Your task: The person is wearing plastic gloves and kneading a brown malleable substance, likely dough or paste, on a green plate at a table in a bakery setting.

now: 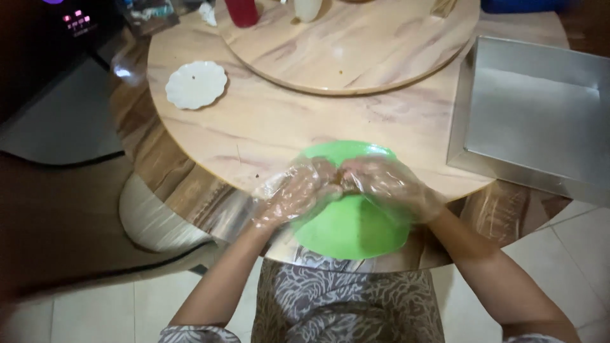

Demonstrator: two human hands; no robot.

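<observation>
- Left hand [297, 190] in a clear plastic glove, over the near edge of the bench [254, 121], fingers curled onto a small brown lump [341, 180].
- Right hand [391, 187] gloved the same way, fingers bent in on the lump from the other side; both hands meeting at it, grasping it between them.
- Lump held just above a green bowl [352, 228]; most of it hidden by fingers and blurred.
- Bowl at the near edge, overhanging it toward the lap; tilted or flat, cannot tell.
- Metal tray [530, 114], square and shiny, at the right edge, well apart from the hands.
- White scalloped dish [196, 84] near the left edge, lying flat.
- Round turntable [356, 47] at the far middle, carrying a red bottle [242, 11] and a white bottle [307, 8], both cut off by the frame.
</observation>
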